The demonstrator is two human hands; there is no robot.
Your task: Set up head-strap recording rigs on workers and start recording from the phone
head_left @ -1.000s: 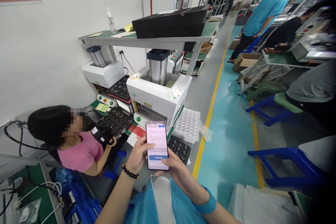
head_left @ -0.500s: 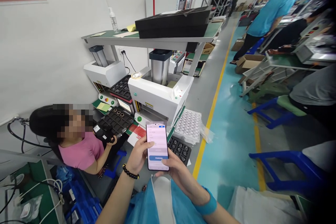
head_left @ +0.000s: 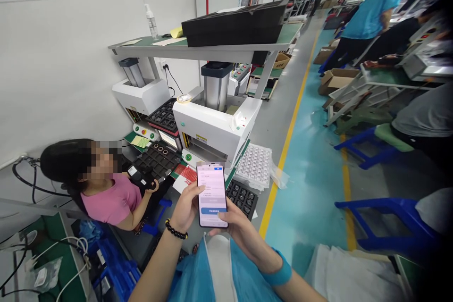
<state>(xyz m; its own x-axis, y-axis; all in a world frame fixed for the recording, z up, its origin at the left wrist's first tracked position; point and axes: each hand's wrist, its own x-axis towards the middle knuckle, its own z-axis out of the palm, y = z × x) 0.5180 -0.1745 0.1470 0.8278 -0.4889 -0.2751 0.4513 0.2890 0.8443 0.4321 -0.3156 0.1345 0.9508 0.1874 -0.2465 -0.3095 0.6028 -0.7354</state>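
A smartphone with a lit, pale pink screen and a blue button near its bottom is held upright in front of my body. My left hand, with a dark bead bracelet on the wrist, grips the phone's left side, its thumb over the screen's edge. On the opposite side my right hand is closed around the lower right edge, thumb near the blue button. A blue band circles my right wrist. The fingers behind the phone are mostly hidden.
A seated co-worker in pink handles parts beside a black tray on the left. White press machines stand under a shelf. Clear plastic trays and a black tray lie beyond the phone. Blue stools stand right.
My left thumb has moved slightly up and left on the phone, and the screen's content has shifted. The standing co-worker in blue at the far right has shifted to the right.
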